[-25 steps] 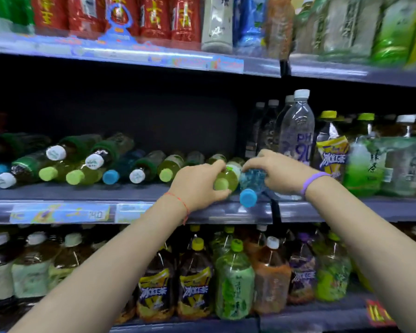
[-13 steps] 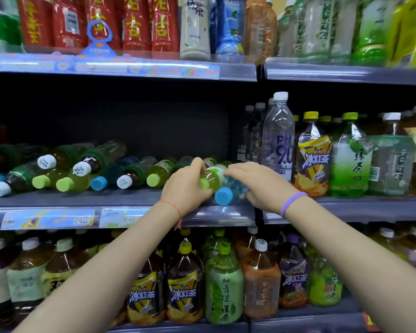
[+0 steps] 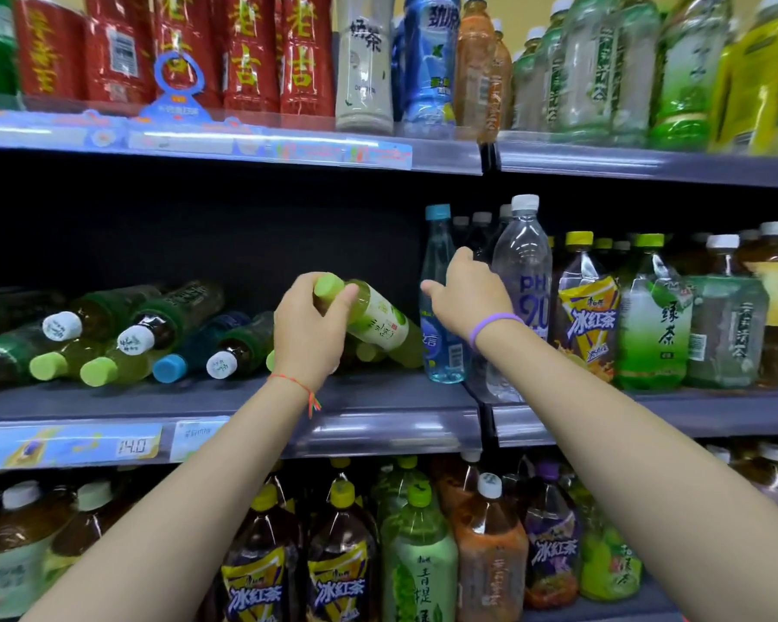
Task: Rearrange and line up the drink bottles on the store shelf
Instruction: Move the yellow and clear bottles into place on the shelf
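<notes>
Left grip: left hand (image 3: 308,327) curled round the neck of the green tea bottle (image 3: 373,323), fingers just under its lime cap; bottle tilted, cap at 10 o'clock, base low at 4 o'clock, resting among the lying bottles.

Right grip: right hand (image 3: 466,296) loose, fingers relaxed, beside the upright blue bottle (image 3: 439,298); touching it or just off it, cannot tell. Holds nothing.

Step, judged: standing the green bottle up next to the blue one.

Doing it well: pivot on the base, bring the cap up to 12 o'clock, seat the base flat on the middle shelf (image 3: 378,397) at 9 o'clock of the blue bottle. Right hand should steady the blue one against a knock.

Bottle to grip: body runs from the left hand towards 4 o'clock.

Outward: row of lying bottles (image 3: 131,343) at 9 o'clock, caps forward, not yet stood. Clear water bottle (image 3: 524,280) upright at 3 o'clock of the blue.
</notes>
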Motion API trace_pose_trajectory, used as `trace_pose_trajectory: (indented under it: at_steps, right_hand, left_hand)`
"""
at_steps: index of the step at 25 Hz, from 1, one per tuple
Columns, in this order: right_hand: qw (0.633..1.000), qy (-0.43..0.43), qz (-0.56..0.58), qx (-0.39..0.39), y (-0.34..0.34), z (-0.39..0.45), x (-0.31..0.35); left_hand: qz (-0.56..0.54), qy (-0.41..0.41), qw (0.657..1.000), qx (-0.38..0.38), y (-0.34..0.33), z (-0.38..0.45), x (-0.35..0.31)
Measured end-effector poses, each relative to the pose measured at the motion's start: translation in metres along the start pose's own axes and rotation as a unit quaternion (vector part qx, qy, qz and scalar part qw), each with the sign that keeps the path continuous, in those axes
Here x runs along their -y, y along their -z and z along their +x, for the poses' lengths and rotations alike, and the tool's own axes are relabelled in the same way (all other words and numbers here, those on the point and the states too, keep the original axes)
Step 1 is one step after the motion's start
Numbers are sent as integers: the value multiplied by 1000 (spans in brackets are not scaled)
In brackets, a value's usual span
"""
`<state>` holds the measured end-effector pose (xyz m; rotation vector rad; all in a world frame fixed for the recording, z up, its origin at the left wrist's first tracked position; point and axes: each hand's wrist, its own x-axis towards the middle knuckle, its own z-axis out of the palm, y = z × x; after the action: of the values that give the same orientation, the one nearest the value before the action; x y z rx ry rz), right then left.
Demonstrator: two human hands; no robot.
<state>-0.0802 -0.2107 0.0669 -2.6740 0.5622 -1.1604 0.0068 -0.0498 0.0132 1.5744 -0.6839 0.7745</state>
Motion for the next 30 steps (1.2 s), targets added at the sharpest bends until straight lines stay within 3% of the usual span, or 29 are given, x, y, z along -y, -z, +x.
trace_pose_trajectory:
  at_steps: [9,14,17,19,20,21,22,24,25,27,30]
  right_hand:
    - [995,-91,-39,-20,-29,21,15]
    - [981,-31,-140,-133,-46,11,16]
    - [944,19,-243,-222,-47,8,18]
    - [910,105,-280,-288,-35,3,23]
    - [909,161,-266,-278,-31,1,26]
    - [932,207,-207,-215,-29,-1,31]
    - [964,214,-120,-99,-28,-4,35]
    - [979,173,19,108,-30,-8,39]
    - [978,153,54,134,-34,-10,39]
    - [979,139,104,105,-39,-13,39]
    - [983,112,130,63,-36,-15,38]
  left_hand:
    - [-19,14,1000,10,7,13,20]
    - [-36,12,999,20,6,16,23]
    - [-43,9,999,23,6,18,23]
    - [-52,12,998,28,6,18,24]
    - [-52,9,998,30,7,19,24]
    - [-51,-1,998,31,8,20,22]
    - [-49,-18,998,31,9,22,20]
    - [-46,-64,996,33,11,24,14]
    - [-44,-91,994,36,12,24,10]
    - [-47,-136,989,39,13,23,2]
    - [-85,-94,990,61,13,26,1]
